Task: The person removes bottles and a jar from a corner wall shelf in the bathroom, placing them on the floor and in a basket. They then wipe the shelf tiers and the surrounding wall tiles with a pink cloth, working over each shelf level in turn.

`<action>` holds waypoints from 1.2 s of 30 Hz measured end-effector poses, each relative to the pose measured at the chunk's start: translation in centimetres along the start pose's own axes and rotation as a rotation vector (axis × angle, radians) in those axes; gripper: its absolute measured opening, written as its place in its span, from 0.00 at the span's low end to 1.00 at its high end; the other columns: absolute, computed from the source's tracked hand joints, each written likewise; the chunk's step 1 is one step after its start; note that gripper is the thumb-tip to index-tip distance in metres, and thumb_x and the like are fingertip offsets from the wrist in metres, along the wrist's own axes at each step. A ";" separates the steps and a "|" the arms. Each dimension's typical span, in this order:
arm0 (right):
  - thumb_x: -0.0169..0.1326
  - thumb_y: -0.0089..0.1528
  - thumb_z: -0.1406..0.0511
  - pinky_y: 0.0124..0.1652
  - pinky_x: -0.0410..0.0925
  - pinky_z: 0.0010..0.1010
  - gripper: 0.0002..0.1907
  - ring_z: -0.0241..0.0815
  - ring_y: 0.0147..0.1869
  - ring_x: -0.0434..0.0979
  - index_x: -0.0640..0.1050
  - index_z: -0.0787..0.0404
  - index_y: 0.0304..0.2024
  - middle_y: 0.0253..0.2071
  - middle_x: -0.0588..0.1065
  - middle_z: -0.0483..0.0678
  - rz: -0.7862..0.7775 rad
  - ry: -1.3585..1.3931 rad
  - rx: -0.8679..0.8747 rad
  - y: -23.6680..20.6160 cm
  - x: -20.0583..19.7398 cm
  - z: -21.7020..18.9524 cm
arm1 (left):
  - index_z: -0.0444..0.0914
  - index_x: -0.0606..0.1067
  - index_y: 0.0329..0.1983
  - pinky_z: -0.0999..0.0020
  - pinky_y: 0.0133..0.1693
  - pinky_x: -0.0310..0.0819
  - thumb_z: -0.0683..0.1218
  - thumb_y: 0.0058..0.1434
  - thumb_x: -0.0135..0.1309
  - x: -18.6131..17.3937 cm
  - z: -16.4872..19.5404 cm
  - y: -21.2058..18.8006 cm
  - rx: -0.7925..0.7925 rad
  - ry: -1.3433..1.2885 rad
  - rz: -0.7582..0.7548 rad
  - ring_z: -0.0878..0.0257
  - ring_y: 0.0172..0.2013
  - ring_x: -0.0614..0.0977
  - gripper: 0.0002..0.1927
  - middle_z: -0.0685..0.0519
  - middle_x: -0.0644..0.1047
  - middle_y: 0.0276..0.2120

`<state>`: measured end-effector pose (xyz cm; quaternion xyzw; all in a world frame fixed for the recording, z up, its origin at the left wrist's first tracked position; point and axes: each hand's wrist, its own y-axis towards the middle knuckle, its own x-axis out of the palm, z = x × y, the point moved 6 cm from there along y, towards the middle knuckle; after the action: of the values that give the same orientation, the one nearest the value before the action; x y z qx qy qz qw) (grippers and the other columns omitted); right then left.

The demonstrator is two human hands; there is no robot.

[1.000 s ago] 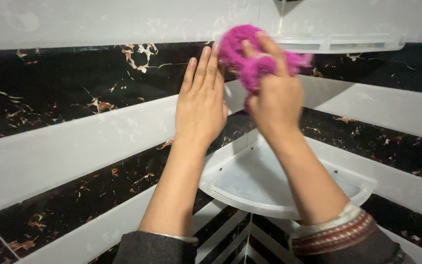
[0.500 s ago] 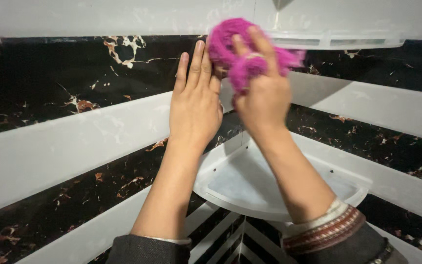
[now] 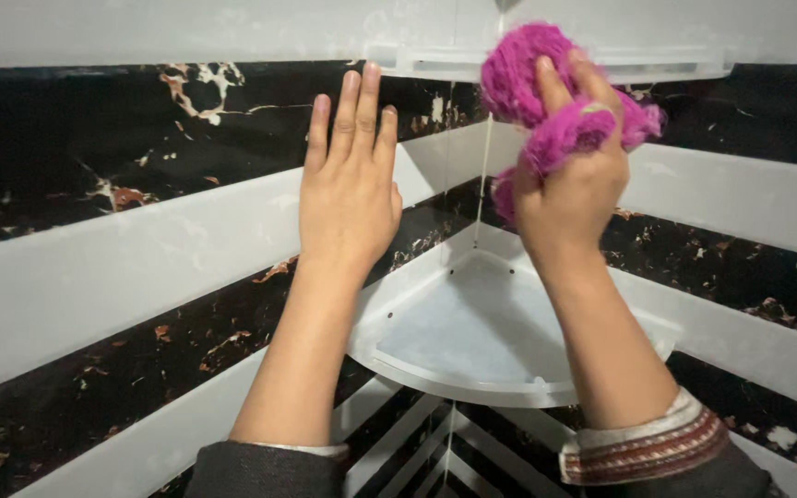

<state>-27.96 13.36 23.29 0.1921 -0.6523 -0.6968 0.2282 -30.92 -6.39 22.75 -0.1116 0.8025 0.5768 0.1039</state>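
Pressing flat against the striped black-and-white marble tile wall [image 3: 94, 277], the left hand [image 3: 348, 198] has its palm on the surface, fingers straight, held together and pointing upward, holding nothing. Its forearm rises steeply from a dark sleeve at the bottom edge of view. The right hand [image 3: 572, 189] is raised at the corner of the two walls, fingers curled tightly around a bunched bright pink fluffy cloth [image 3: 546, 101], which bulges out above and to both sides of the grip. The cloth sits just below and in front of the upper white plastic corner shelf [image 3: 666, 63], close to its front rim; actual contact with the rim cannot be determined. The right forearm slopes down to a dark sleeve with a patterned red-and-cream cuff [image 3: 643, 443]. Below both wrists, the lower white plastic corner shelf [image 3: 454, 341] projects from the corner, its curved front lip running between the two forearms, and its tray appears bare. Open wall extends well to the left of the left hand. A narrow gap separates the two hands, which do not touch.
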 end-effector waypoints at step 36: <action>0.59 0.54 0.75 0.56 0.73 0.40 0.41 0.52 0.66 0.77 0.74 0.48 0.70 0.75 0.64 0.45 -0.186 0.033 -0.059 1.3 5.8 -5.0 | 0.31 0.61 0.77 0.54 0.76 0.32 0.45 0.59 0.52 0.8 -0.3 -0.2 0.009 -0.007 -0.028 0.52 0.78 0.48 0.41 0.42 0.51 0.77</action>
<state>-29.84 5.87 24.42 0.2567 -0.6069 -0.7306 0.1787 -31.68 -6.75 22.40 -0.1202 0.8030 0.5723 0.1152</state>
